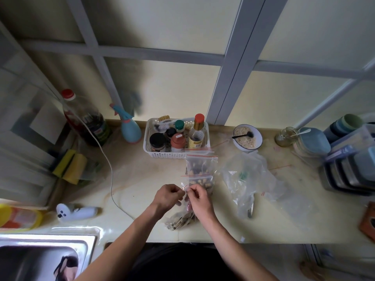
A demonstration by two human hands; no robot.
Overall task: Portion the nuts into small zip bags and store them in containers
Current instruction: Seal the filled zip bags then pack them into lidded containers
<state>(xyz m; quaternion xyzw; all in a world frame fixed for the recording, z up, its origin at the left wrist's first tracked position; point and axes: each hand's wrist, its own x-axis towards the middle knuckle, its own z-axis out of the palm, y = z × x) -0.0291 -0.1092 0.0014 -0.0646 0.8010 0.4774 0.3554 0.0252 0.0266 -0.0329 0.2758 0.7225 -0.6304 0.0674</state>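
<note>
While both hands met over the front of the tabletop (pixel 142 179), the left hand (pixel 168 196) and the right hand (pixel 197 199) each pinched the red-striped mouth of a small zip bag (pixel 185 188), fingers curled on the strip from either side. The bag hung down between the wrists, and what it held was hidden from me. To my eye the step was working that seal, and doing it well meant keeping the mouth level, pinching from one corner and running along the strip to the other, so that no nut got caught in the track.

Just beyond the fingers lay two filled bags (pixel 200 169), one overlapping the other, with nuts showing through the plastic. Under the wrists, at the tabletop's front edge, sat a pile of nuts in a clear wrapper (pixel 180 220), close enough for a forearm to nudge it off. To the right lay crumpled clear plastic (pixel 249 179), probably the spare bags, and past it stacked containers (pixel 345 171), well apart from the hands. Farther back stood a white basket (pixel 154 153) of jars and bottles and a bowl (pixel 247 136) with a black spoon in it. A thin white cord (pixel 111 175) trailed down the left side, near the left elbow, and I judged it the likeliest snag.
</note>
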